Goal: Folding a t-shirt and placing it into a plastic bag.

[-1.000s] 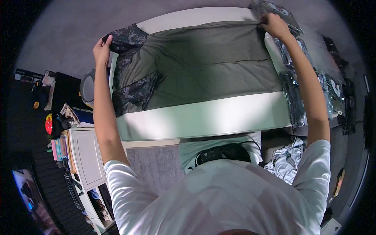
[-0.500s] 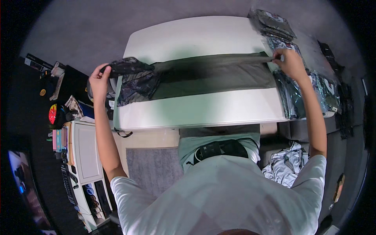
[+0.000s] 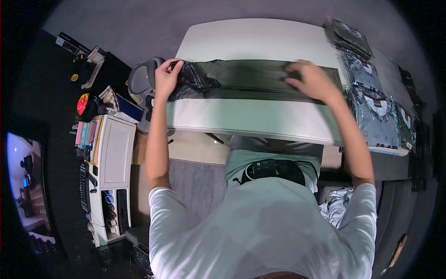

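A long dark olive garment [image 3: 274, 79], trouser-like in shape, lies folded lengthwise across the white table [image 3: 246, 37]. Its left end is a dark, patterned, thin-looking fabric [image 3: 197, 80], bunched and creased. My left hand [image 3: 167, 78] pinches the far corner of that patterned end between thumb and fingers. Over the right part of the garment hovers my right hand [image 3: 312, 80], thumb and fingers apart, slightly blurred, with nothing seen between them. Whether its fingertips touch the cloth I cannot tell.
Clear-bagged folded garments [image 3: 376, 111] line the table's right side, with a darker bagged stack [image 3: 349, 38] at the far right corner. A grey chair [image 3: 143, 76] stands beyond the left edge. A white cabinet [image 3: 116, 151] is on the left, near a lit screen [image 3: 29, 181].
My right hand has let go of the garment's right end and moved left over it. My left hand, still pinching the patterned end, has shifted right. The garment lies narrower, and the view has shifted.
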Demonstrator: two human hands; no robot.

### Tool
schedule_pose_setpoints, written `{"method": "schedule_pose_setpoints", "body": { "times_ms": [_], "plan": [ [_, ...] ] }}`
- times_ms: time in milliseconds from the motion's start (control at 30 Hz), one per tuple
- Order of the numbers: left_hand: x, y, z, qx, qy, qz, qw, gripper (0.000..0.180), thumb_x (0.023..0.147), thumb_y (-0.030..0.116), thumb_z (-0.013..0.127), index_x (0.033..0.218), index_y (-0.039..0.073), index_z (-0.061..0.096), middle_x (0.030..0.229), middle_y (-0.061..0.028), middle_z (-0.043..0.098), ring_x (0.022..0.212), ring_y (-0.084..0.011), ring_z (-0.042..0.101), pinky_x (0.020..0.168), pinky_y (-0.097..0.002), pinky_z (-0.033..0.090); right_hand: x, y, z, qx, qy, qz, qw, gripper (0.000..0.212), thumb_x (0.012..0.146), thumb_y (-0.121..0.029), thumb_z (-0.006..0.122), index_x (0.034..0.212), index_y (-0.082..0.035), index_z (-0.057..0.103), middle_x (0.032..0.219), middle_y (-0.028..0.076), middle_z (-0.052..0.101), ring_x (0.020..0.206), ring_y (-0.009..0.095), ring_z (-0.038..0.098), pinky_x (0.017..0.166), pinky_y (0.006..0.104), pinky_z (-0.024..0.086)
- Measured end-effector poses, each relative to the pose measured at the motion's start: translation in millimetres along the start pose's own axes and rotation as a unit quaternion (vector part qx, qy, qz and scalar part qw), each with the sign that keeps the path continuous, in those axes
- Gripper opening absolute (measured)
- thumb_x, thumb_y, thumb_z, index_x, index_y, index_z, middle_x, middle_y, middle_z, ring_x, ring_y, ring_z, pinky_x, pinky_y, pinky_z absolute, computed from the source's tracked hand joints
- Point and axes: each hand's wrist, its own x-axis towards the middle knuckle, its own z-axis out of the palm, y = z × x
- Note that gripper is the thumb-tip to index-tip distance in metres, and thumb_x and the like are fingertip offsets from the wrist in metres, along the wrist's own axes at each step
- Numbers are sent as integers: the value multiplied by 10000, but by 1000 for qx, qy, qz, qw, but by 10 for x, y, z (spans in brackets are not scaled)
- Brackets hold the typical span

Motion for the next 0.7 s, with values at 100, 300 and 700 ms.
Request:
{"method": "schedule_pose_setpoints", "body": {
  "times_ms": [100,300,700],
  "plan": [
    [89,-155,122,17,38,-4,999,228,949,213,727,1005,-8,733,692,86,563,621,-11,413,548,-205,313,649,-690,532,122,5,-46,991,718,841,-548,721,1259,30,633,1248,242,647,1183,386,614,1007,453,493],
    [183,-364,292,168,78,-15,983,390,912,387,729,1002,8,735,603,-44,557,571,-115,480,555,-313,395,1461,-1316,1406,238,-2,32,971,854,840,-476,717,1473,-3,393,1198,298,644,1174,453,605,1000,510,488],
    [64,-370,260,470,-15,-47,881,423,933,480,628,1047,82,710,913,-219,731,948,-411,700,804,-508,554,1262,-638,1288,152,-10,99,983,547,873,-259,709,1354,-55,547,1123,208,707,1084,403,661,962,493,518]
  ]
}}
